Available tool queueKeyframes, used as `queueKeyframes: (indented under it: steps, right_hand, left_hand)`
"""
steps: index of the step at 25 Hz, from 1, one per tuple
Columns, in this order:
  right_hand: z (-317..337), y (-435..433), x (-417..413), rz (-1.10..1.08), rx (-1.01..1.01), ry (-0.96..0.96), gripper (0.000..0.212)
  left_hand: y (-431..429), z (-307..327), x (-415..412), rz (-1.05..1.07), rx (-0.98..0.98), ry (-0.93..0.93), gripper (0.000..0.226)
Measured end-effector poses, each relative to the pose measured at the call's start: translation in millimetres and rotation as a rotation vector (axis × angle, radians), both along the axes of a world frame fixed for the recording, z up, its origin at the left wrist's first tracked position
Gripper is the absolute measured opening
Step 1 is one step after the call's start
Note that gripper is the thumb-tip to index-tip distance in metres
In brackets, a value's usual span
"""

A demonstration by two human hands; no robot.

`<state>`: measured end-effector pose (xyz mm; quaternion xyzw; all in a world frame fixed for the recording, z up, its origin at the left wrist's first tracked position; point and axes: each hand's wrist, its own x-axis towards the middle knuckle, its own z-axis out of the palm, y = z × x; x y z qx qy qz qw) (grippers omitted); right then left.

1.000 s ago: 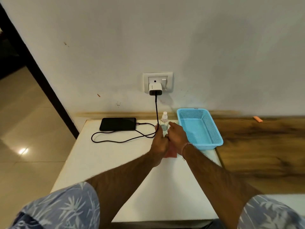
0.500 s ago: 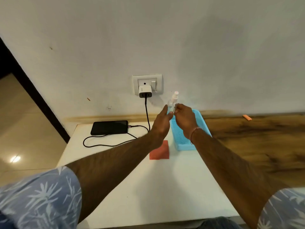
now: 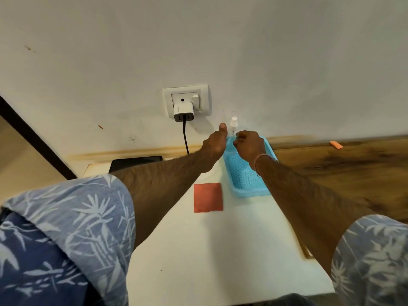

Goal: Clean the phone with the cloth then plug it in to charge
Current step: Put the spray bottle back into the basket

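The black phone (image 3: 136, 162) lies at the table's far left, partly hidden behind my left forearm. A black cable (image 3: 185, 138) runs down from the white charger (image 3: 182, 111) in the wall socket. The red cloth (image 3: 208, 197) lies flat on the white table (image 3: 198, 250). A small spray bottle (image 3: 233, 124) stands upright over the far end of the blue basket (image 3: 249, 189). My right hand (image 3: 248, 145) pinches its body with curled fingers. My left hand (image 3: 215, 144) is just left of the bottle with one digit stretched up; its other fingers are hidden.
The wall stands directly behind the bottle and both hands. Right of the table runs a wooden surface (image 3: 353, 168) with a small orange object (image 3: 336, 145) on it. A dark door frame (image 3: 33, 138) slants along the left.
Both hands carried the spray bottle from beside the cloth up and back to the far end of the blue basket. The view has tilted down and moved closer.
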<state>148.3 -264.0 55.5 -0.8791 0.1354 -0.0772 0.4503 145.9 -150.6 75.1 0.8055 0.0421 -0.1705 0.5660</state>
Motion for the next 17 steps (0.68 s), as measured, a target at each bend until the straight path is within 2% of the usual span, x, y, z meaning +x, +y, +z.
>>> queueKeyframes:
  steps: [5,13,17]
  right_hand:
    - [-22,-1,9,-0.020,0.018,0.007,0.029]
    - [-32,0,9,-0.008,0.029,0.008,0.034]
    - [-31,1,5,-0.011,0.028,0.040,0.042]
  left_hand:
    - [1,-15,13,0.033,0.090,0.036,0.076]
    - [3,-24,12,0.024,0.008,0.046,0.071]
    - [6,-30,3,0.002,0.138,0.017,0.068]
